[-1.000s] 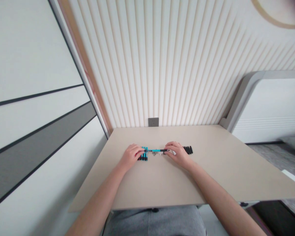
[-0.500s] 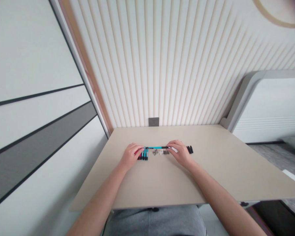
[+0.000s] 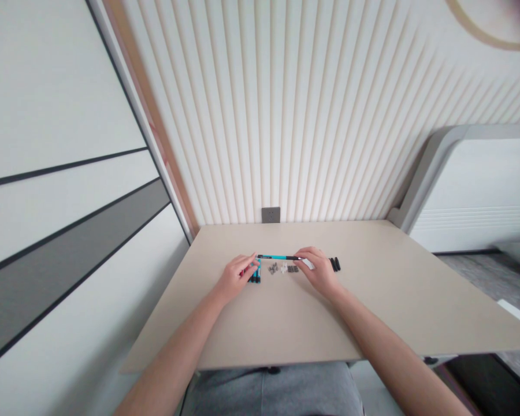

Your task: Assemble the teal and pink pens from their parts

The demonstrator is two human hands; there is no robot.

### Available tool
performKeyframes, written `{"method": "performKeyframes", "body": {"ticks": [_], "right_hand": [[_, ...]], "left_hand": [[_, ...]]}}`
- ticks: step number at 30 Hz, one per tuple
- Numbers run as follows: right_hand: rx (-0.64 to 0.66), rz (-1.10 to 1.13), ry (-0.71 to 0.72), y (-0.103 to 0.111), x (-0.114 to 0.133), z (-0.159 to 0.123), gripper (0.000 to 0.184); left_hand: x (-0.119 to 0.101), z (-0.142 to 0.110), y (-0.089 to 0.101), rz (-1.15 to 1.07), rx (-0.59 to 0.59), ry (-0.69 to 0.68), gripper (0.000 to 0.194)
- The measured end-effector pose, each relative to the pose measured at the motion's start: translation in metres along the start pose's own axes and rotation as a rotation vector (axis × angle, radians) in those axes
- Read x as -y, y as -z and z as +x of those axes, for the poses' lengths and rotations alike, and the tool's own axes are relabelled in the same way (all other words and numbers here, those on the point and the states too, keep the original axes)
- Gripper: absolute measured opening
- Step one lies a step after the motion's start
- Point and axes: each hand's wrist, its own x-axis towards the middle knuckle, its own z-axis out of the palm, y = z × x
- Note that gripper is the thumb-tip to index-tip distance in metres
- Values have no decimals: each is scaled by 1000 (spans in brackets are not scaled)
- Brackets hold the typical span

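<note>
A slim teal and black pen (image 3: 277,257) is held level above the beige table (image 3: 286,323), one end in each hand. My left hand (image 3: 236,276) pinches its left tip with fingers closed. My right hand (image 3: 318,268) is closed on its black right end. Below the pen lie a few small grey parts (image 3: 282,268). A row of teal and black pens (image 3: 255,276) lies beside my left hand, partly hidden by it. Black caps (image 3: 335,264) lie just right of my right hand.
A grey wall socket (image 3: 270,215) sits on the ribbed wall behind the table. A white and grey unit (image 3: 472,185) stands to the right. My grey-trousered lap (image 3: 271,393) shows below the table's near edge.
Both hands have lifted the pen slightly up and away from the table, uncovering the small grey parts beneath it. My left hand slid to the pen's very tip.
</note>
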Motion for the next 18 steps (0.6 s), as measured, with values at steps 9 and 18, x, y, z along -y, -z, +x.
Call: {"method": "performKeyframes", "body": {"ticks": [9, 18], "right_hand": [[6, -28, 25, -2, -5, -2, 15], [-21, -9, 4, 1, 6, 3, 17]], "left_hand": [[-3, -1, 3, -6, 109, -3, 35], [0, -1, 4, 18, 42, -26, 42]]}}
